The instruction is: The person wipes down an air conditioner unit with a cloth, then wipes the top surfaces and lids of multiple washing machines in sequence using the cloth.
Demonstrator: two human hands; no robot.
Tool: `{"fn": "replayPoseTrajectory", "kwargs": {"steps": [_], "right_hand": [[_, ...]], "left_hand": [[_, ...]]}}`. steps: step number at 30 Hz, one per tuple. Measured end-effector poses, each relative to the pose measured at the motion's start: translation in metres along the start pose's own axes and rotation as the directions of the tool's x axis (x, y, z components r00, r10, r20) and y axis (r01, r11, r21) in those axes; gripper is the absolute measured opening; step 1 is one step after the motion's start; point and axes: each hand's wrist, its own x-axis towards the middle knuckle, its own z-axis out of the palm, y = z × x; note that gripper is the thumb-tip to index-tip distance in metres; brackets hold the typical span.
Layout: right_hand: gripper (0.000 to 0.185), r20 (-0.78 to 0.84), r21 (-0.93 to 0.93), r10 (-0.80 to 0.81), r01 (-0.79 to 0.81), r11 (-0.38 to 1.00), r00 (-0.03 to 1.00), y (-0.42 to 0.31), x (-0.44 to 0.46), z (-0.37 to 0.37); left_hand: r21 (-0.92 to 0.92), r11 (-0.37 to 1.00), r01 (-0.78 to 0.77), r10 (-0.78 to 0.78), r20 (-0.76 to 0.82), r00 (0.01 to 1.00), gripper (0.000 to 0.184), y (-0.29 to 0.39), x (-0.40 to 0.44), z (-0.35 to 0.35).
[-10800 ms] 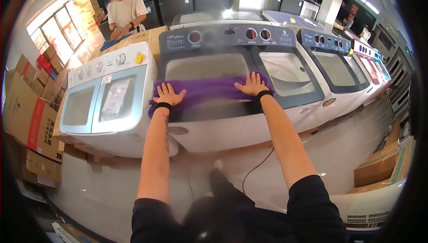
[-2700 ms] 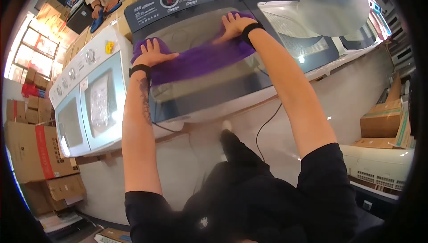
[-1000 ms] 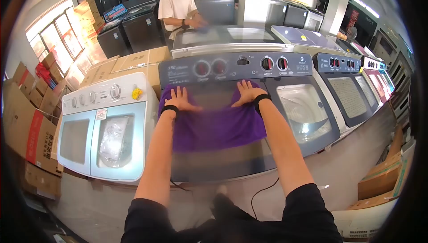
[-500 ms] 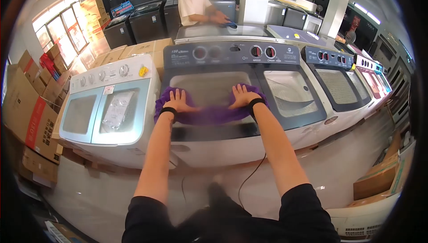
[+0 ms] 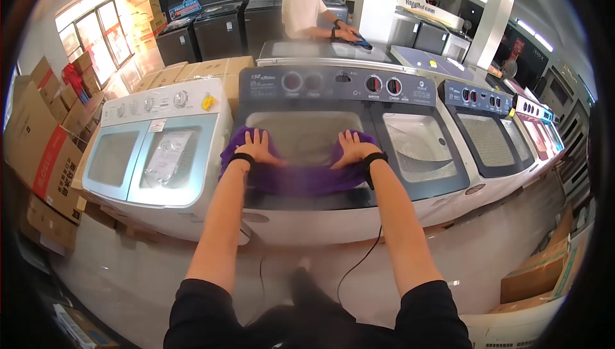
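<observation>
A purple cloth point(image 5: 301, 179) lies bunched across the front part of the lid of a dark-topped twin-tub washing machine point(image 5: 410, 189). My left hand point(image 5: 257, 148) presses on the cloth's left end, fingers spread, thumb pointing inward. On its right end rests my right hand point(image 5: 353, 149), also flat with fingers apart. Both wrists wear black bands. Behind the cloth, the lid's translucent window point(image 5: 304, 132) shows, and the control panel point(image 5: 336, 86) with its knobs stands beyond it.
Left is a light-blue and white washer point(image 5: 170, 157) with a yellow item point(image 5: 207, 101) on its panel. More washers point(image 5: 490, 137) line the right. Across the row a person point(image 5: 304, 9) handles a blue cloth point(image 5: 360, 43). Cartons point(image 5: 45, 144) stand far left; a black cable point(image 5: 359, 262) hangs in front.
Since the earlier frames, the cloth has gone from spread out to bunched near the lid's front edge, with both hands still on it. The other person has moved right.
</observation>
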Motion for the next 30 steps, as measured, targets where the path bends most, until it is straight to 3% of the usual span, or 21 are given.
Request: {"fn": "replayPoseTrajectory", "kwargs": {"steps": [3, 12, 18, 21, 30], "right_hand": [[0.126, 0.103, -0.039, 0.014, -0.010, 0.999, 0.995, 0.011, 0.030, -0.008], [0.130, 0.097, 0.025, 0.128, -0.131, 0.991, 0.987, 0.026, 0.098, -0.042], [0.132, 0.074, 0.062, 0.183, -0.188, 0.980, 0.980, 0.029, 0.123, -0.046], [0.132, 0.062, 0.124, 0.161, -0.168, 0.978, 0.985, 0.029, 0.108, -0.048], [0.124, 0.021, 0.029, -0.002, 0.002, 1.000, 1.000, 0.026, 0.044, -0.013]], "left_hand": [[0.010, 0.999, -0.044, 0.044, 0.029, 0.999, 0.139, -0.001, 0.021, -0.013], [-0.024, 1.000, -0.008, 0.009, 0.058, 0.998, 0.138, 0.012, 0.084, -0.052], [-0.056, 0.998, -0.030, 0.028, -0.032, 0.999, 0.131, 0.008, 0.086, -0.047], [-0.095, 0.995, -0.014, 0.010, -0.043, 0.999, 0.128, 0.008, 0.077, -0.039], [-0.007, 1.000, 0.003, -0.003, -0.071, 0.997, 0.118, 0.014, 0.001, 0.016]]}}
